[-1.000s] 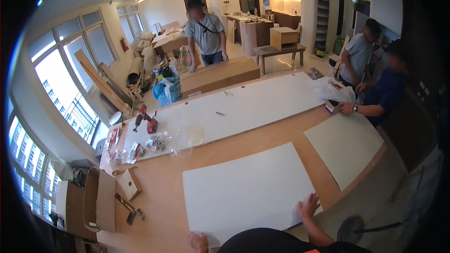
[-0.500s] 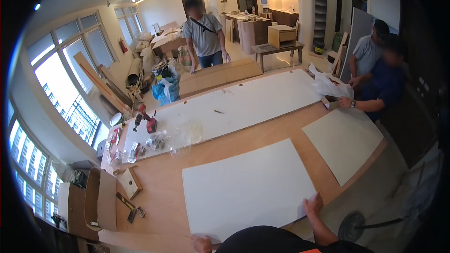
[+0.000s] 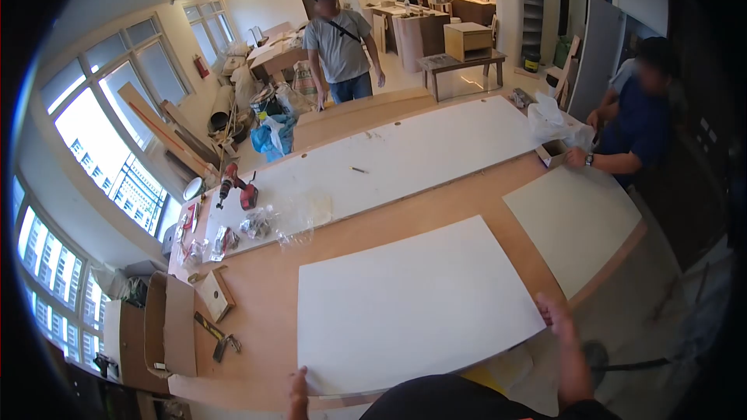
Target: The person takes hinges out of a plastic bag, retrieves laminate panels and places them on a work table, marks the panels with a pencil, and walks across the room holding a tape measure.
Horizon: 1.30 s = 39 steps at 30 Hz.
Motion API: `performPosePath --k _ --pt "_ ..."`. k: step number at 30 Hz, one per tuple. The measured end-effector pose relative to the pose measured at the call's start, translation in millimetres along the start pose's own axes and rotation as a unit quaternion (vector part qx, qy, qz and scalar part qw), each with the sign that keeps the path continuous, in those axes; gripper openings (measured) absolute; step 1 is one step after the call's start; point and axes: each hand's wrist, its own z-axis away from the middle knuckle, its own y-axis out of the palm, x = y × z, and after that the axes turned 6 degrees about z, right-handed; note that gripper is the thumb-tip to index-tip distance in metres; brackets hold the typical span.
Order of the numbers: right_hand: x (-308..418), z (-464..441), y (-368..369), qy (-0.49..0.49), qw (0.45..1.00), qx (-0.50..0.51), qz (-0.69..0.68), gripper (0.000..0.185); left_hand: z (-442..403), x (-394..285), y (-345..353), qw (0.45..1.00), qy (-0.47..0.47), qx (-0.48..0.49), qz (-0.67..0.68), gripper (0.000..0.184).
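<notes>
A large white panel point(image 3: 412, 307) lies near me, over the front part of the wooden table point(image 3: 257, 323). At the panel's near left corner, my left hand point(image 3: 299, 393) grips the edge, thumb up. On its right edge, close to the near right corner, my right hand point(image 3: 553, 313) has its fingers closed on the board. The undersides of both grips are hidden. Beyond the panel stretches a long white board point(image 3: 436, 152) with a pencil point(image 3: 359, 170) on it. A smaller pale board point(image 3: 580, 225) lies to the right.
A red cordless drill point(image 3: 237, 187), plastic-wrapped hardware point(image 3: 257, 224) and a hammer point(image 3: 226, 346) lie on the left. One person point(image 3: 340, 50) stands across the table. Another in dark blue point(image 3: 642, 128), at right, touches a small box point(image 3: 552, 154); someone else is partly hidden behind.
The near panel's right side has shifted outward and up in view. My right hand has moved right and up, my left hand slightly left and up. The person across has straightened up.
</notes>
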Motion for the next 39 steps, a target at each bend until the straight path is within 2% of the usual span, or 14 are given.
performPosePath --k 1,3,5,9,12,15,18,21,22,26,27,29,36,39 --pt "-12.6 7.8 -3.6 -0.066 0.985 0.072 -0.145 0.067 10.4 -30.1 -21.1 1.0 0.007 0.023 0.003 0.036" --pt "-43.5 21.8 -3.8 -0.202 0.863 0.205 -0.416 0.073 0.0 -47.1 -38.1 0.991 0.009 0.078 0.106 0.033" --pt "-69.5 38.2 52.2 -0.23 0.783 0.231 -0.53 0.089 22.6 -80.4 -48.5 0.988 -0.021 0.093 0.119 0.032" --pt "-54.0 91.4 162.6 -0.233 0.746 0.395 -0.483 0.096 21.9 -73.6 -52.9 0.99 -0.043 0.099 0.09 0.034" --pt "-39.4 87.6 203.6 -0.195 0.763 0.406 -0.465 0.091 10.9 -35.2 -40.8 0.975 -0.096 0.138 0.144 0.033" --pt "-89.9 44.8 222.6 -0.028 0.765 0.287 -0.576 0.084 7.8 4.0 -25.1 0.971 -0.113 0.172 0.119 0.039" --pt "-90.3 58.6 225.5 -0.084 0.812 0.246 -0.522 0.072 7.7 42.9 -11.5 0.953 -0.118 0.226 0.166 0.048" --pt "-67.9 76.0 218.9 -0.119 0.826 0.235 -0.498 0.065 21.8 39.4 -7.3 0.892 -0.049 0.281 0.352 0.054" --pt "-59.4 78.9 219.0 -0.137 0.835 0.224 -0.484 0.061 17.7 35.4 -10.5 0.873 -0.1 0.253 0.404 0.046" --pt "28.2 127.1 224.1 -0.122 0.84 0.194 -0.492 0.057 -30.8 80.5 -12.3 0.95 0.003 0.102 0.295 0.037" --pt "50.5 135.5 225.4 -0.133 0.845 0.209 -0.475 0.056 -64.1 107.4 2.8 0.989 0.075 0.05 0.12 0.039" --pt "86.1 135.0 233.1 -0.136 0.858 0.171 -0.464 0.051 -29.4 92.3 12.4 0.98 0.167 -0.041 -0.104 0.044" --pt "125.6 155.3 280.4 -0.209 0.866 0.166 -0.423 0.039 6.7 89.3 41.7 0.95 0.263 -0.035 -0.167 0.038" --pt "125.1 152.8 297.6 -0.21 0.866 0.152 -0.427 0.039 5.7 89.1 46.1 0.968 0.195 0.004 -0.156 0.033"
